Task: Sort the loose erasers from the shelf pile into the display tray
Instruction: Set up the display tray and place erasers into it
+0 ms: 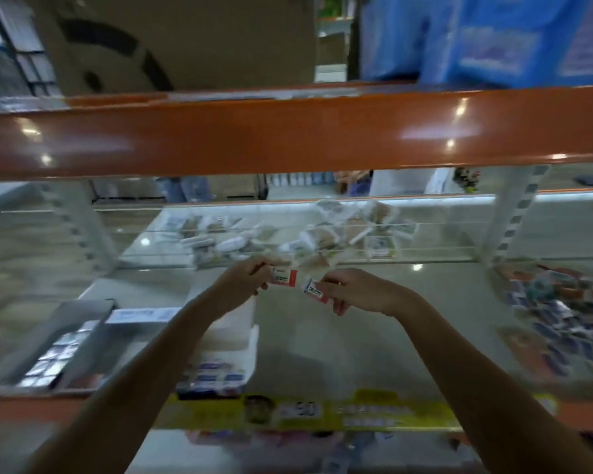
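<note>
While the left hand (245, 280) and right hand (353, 290) each pinched an eraser (284, 277) above the shelf (356, 336), laying both flat into the display tray (250, 350) near its front-left corner seemed wisest.

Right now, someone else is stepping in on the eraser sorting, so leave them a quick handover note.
Left hand pinches one red-and-white eraser; right hand pinches a second eraser, both held above the shelf.
Loose pile lies at the right of the shelf.
Display tray sits under the left forearm, front rows already filled.
Left to do: place these two in the tray, then carry on with the pile.
</note>
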A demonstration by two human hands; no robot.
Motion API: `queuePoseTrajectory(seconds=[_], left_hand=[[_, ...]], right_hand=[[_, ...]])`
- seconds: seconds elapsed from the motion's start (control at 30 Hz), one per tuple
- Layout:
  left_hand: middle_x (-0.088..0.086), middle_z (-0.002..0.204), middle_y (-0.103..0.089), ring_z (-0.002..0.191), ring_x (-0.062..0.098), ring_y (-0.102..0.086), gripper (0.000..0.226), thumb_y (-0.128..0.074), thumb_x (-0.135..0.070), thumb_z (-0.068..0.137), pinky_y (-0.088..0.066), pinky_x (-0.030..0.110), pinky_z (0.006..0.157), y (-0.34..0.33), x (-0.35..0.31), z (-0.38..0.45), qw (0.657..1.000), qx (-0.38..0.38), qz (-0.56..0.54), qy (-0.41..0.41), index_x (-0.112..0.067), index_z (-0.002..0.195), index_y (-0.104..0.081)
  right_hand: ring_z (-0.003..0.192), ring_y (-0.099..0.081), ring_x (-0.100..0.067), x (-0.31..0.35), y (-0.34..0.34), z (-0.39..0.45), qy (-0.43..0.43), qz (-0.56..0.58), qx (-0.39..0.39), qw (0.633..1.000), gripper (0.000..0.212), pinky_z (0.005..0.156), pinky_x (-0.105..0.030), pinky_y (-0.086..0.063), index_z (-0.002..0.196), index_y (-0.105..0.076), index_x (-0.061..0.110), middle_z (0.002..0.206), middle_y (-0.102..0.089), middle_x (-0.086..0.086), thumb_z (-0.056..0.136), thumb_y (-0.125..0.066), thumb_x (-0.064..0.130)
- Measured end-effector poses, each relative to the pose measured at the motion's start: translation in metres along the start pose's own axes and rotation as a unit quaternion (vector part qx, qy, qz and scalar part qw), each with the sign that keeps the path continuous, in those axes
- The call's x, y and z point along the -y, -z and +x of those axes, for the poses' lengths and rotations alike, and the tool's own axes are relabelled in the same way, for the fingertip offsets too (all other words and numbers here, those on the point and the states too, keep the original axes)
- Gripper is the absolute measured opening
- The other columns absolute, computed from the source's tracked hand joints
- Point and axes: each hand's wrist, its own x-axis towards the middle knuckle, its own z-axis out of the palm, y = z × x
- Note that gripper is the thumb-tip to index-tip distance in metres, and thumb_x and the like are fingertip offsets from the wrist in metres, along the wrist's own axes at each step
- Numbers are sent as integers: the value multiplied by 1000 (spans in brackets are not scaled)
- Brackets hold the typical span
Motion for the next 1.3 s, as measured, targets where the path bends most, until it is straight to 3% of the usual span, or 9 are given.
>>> queuePoseTrajectory(seconds=[0.1,0.2,0.27,0.4,0.57,0.83,0.93,1.1,1.3], left_hand=[[-3,72,-56,58,0,-52,29,-44,-37,72,-39,12,49,52,27,-19,1000,-15,14,2,-17,87,-59],[-1,74,-56,62,7,-52,8,-52,-21,91,-39,11,49,99,61,-32,999,-21,19,14,-17,85,-57],[-1,75,-57,65,10,-51,17,-49,-9,95,-40,13,52,127,84,-41,999,-24,34,14,-19,83,-56],[-5,72,-60,65,8,-55,14,-54,-20,91,-44,22,56,180,123,-60,998,-43,34,23,-27,80,-58],[-5,69,-57,55,-3,-53,25,-51,-5,93,-42,15,52,227,163,-81,997,-66,18,22,-23,78,-59],[1,78,-60,59,-3,-53,17,-47,-7,94,-41,14,54,275,220,-108,993,-98,-15,69,-12,90,-62],[1,81,-63,67,8,-55,18,-48,-9,95,-42,21,59,287,231,-116,989,-124,-24,77,-15,90,-64],[-2,78,-62,68,10,-55,17,-48,-11,95,-42,21,59,296,240,-121,987,-136,-27,83,-16,91,-64],[-3,80,-63,70,11,-56,17,-48,-13,95,-43,21,61,295,247,-119,986,-132,-41,89,-19,90,-63]], right_hand=[[68,-61,-12,37,-33,34,21,-4,13,1000,31,74,-30,-54,90,-59,9,77,-60,1,96,-48,37],[66,-62,-10,73,-65,64,37,-25,16,999,37,68,-22,-53,97,-61,7,78,-62,0,94,-49,41],[69,-62,-12,94,-85,83,50,-39,28,998,33,69,-23,-53,95,-62,9,83,-65,-3,94,-50,40],[68,-61,-10,132,-125,121,75,-73,58,993,31,68,-24,-52,95,-61,11,93,-67,-9,93,-51,40],[66,-56,-4,167,-176,163,109,-146,66,981,22,62,-16,-46,101,-61,14,82,-62,5,96,-50,33],[81,-56,-12,214,-240,210,101,-238,103,961,31,69,-29,-41,104,-67,16,94,-64,3,91,-55,42],[68,-52,-8,223,-258,225,94,-255,99,957,33,61,-28,-38,97,-70,20,81,-63,11,90,-54,49],[72,-56,-10,232,-287,240,83,-231,88,965,23,58,-23,-39,98,-69,12,86,-65,1,89,-62,32],[82,-63,-17,223,-308,249,82,-240,50,966,22,73,-30,-51,99,-68,9,95,-67,-5,86,-66,26]])
